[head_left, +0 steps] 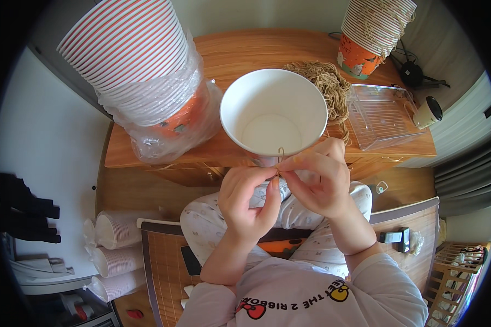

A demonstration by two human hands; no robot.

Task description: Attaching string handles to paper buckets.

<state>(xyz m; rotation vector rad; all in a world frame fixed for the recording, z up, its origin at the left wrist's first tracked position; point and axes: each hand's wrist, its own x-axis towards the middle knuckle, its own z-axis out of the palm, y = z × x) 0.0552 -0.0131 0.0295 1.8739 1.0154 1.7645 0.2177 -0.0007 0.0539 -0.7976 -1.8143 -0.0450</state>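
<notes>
The table (245, 48) is partly hidden by a white bucket (273, 103). Between the grip of left hand (245, 199) and right hand (323, 177), a thin cord (281, 152) is pinched near the rim, loop and long axis pointed away from the body, lower end covered.

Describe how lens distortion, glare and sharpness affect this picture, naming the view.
In the head view, corners go black and the grey curtain bows; head view again, highlights streak the plastic bag; head view, too, left hand and right hand show no obvious blur, but the thin cord they pinch is hard to trace.
</notes>
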